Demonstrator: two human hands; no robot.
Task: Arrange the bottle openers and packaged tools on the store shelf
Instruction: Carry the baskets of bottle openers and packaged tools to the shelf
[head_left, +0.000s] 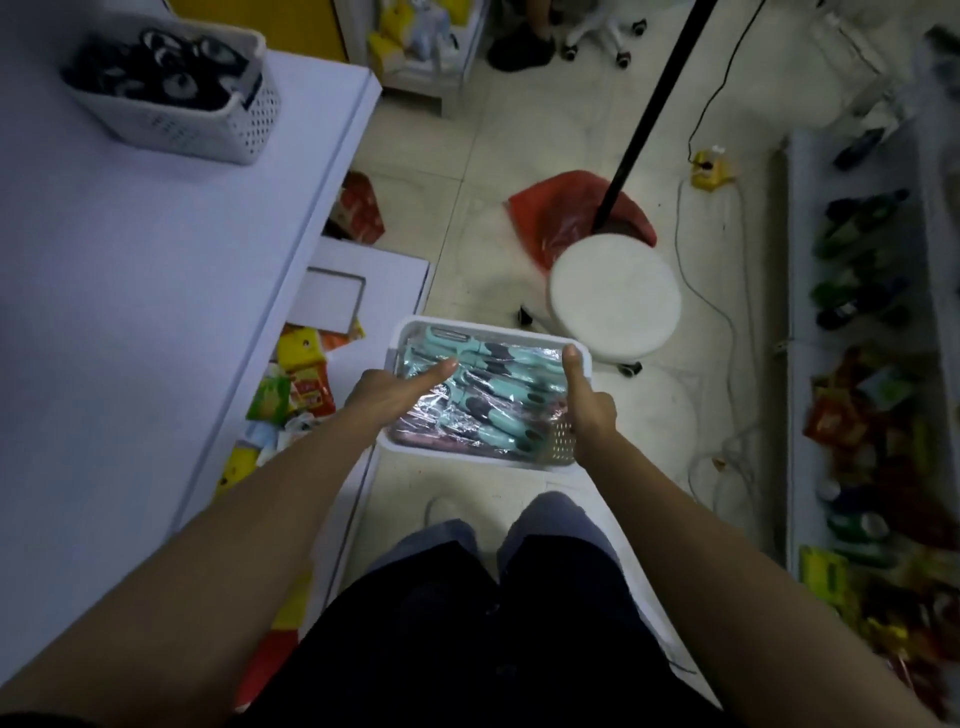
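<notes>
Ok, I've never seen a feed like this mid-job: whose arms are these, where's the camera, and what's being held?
No machine here: a person wears one camera on the head, looking down, so both bare arms are theirs. The left hand and right hand grip the sides of a white basket, thumbs over its top. Inside lie teal-handled packaged tools in clear wrap. To the left, the white shelf top carries a perforated basket of dark items. A round stool stands beyond.
</notes>
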